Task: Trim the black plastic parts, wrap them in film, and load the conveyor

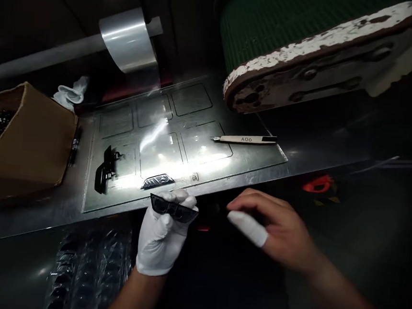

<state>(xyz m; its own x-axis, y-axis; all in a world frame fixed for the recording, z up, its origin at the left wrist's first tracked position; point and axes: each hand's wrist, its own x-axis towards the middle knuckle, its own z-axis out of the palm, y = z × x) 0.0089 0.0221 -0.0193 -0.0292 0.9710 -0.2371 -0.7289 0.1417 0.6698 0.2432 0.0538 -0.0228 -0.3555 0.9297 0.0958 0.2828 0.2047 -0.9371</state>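
My left hand (161,249), in a white glove, holds a small black plastic part (183,214) between thumb and fingers, just off the table's front edge. The part is long and trapezoid-shaped, with recesses facing me. My right hand (286,229) is bare but for a white cover on the thumb. It hangs to the right of the part, thumb and fingers apart, holding nothing. Beyond the left hand, a dark trapezoid piece with a shiny surface (157,181) lies on the clear sheet (119,197). Two black clip-like parts (101,176) are farther left.
A pen-shaped knife (245,139) marked A06 lies on the sheet's right. A cardboard box (37,144) of dark parts stands left; a film roll (127,39) is behind. A green-ribbed machine (308,57) overhangs the back right. Below left are plastic trays (87,274) of black parts.
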